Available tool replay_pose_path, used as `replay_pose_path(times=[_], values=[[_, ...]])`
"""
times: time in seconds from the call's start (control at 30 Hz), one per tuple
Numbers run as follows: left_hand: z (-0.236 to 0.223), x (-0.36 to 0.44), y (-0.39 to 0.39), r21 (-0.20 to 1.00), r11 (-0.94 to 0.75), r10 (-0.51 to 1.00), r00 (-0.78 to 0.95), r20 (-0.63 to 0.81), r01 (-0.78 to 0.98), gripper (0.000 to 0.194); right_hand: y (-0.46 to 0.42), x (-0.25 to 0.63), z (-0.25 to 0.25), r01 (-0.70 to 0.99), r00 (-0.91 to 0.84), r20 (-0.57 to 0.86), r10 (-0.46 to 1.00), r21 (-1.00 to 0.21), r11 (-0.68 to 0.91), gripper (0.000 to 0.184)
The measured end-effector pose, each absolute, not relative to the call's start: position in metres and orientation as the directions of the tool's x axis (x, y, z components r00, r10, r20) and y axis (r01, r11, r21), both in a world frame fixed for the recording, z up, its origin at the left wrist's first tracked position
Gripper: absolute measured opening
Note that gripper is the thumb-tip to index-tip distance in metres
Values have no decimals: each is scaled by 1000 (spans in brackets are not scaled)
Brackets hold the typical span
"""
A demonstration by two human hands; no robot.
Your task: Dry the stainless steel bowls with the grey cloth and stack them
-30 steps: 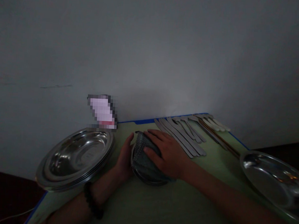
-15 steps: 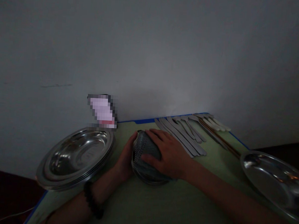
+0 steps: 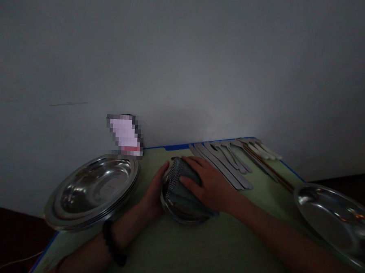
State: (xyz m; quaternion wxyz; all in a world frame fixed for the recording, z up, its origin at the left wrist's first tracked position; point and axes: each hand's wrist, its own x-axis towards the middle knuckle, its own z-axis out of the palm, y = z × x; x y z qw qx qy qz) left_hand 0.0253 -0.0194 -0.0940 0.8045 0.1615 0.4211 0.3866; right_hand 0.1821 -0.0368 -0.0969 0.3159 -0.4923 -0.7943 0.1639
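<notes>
At the middle of the table I have a shiny metal bowl (image 3: 181, 218), partly hidden beneath a grey-green cloth (image 3: 182, 189) with a checked band. My left hand (image 3: 155, 194) grips the bowl's left side, thumb up along the rim; its other fingers are hidden behind the bowl. My right hand (image 3: 206, 182) lies over the cloth, fingers bent around it and thumb pressed on top, holding it against the bowl.
A stack of metal dishes (image 3: 97, 189) stands at the left, with a blurred-out phone (image 3: 126, 135) behind it. Several knives (image 3: 220, 167), spoons (image 3: 233, 155) and brown chopsticks (image 3: 260, 161) lie at the back right. An oval metal dish (image 3: 333, 226) is at the right.
My right hand and the cloth have shifted slightly to the right over the bowl. More of the bowl's left and front rim shows. My left hand has hardly moved.
</notes>
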Motion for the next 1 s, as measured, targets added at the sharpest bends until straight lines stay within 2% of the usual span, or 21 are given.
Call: replay_pose_path(times=[0.17,0.3,1.0], values=[[-90,27,-21,578,651,756,353,-551,-492,48,-26,191,-113,480,-226,382,896,-757,444,47],[-91,27,-21,597,654,755,352,-553,-464,50,-19,200,-129,344,-102,320,942,-877,335,43],[-89,27,-22,632,635,771,313,-555,-444,46,-17,204,-130,343,-101,322,941,-877,336,40]])
